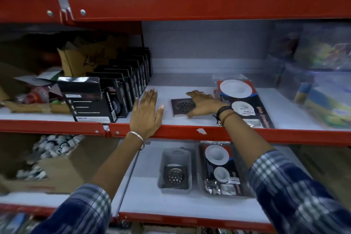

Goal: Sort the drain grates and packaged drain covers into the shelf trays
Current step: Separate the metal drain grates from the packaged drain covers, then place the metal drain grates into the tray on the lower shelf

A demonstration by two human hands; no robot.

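On the far left of the middle shelf stands a row of black boxes [106,97]. Beside them the left hand [147,112] lies flat and open, holding nothing, probably bracing on the red shelf edge [190,133]. Next, a loose drain grate [180,107] lies flat on the shelf; the right hand [204,103] spreads over its right side, fingers curled, seemingly about to lift it. Just right lies a packaged drain cover [245,100]. Below, a small grey tray [175,169] holds one grate, and a neighbouring tray [247,194] one package.
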